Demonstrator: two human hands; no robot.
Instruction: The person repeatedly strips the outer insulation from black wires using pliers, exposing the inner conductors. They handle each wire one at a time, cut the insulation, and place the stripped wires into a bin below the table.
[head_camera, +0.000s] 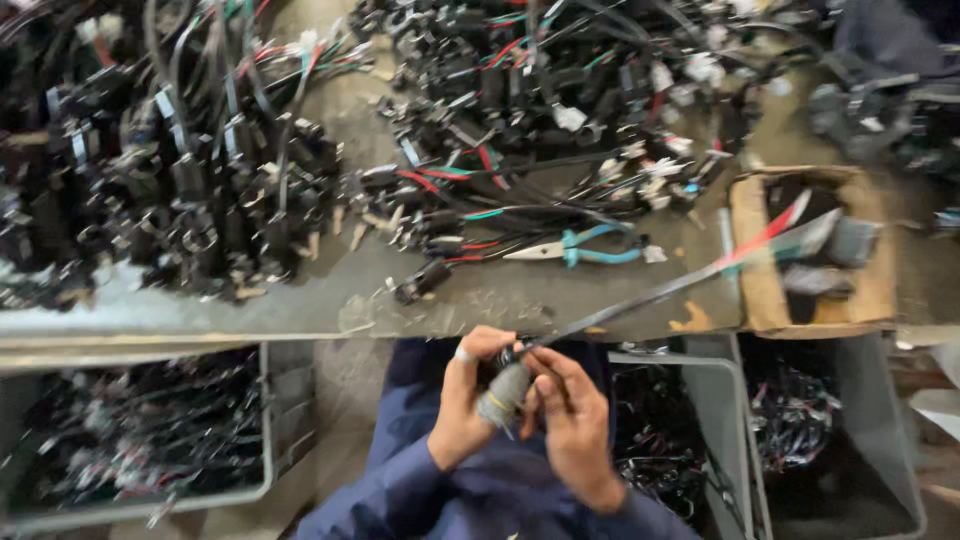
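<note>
A grey connector (503, 393) is gripped between the left hand (462, 405) and right hand (575, 420); its cable (660, 290) is extended over the bench (330, 300), near the pliers (580, 247).

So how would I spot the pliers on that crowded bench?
Start at the long grey workbench heaped with black wiring. Just below the middle heap of cables, near the bench's front edge, lie the pliers, pale metal nose pointing left. Their bright blue handles set them apart from the black, red and green wires around them.
</note>
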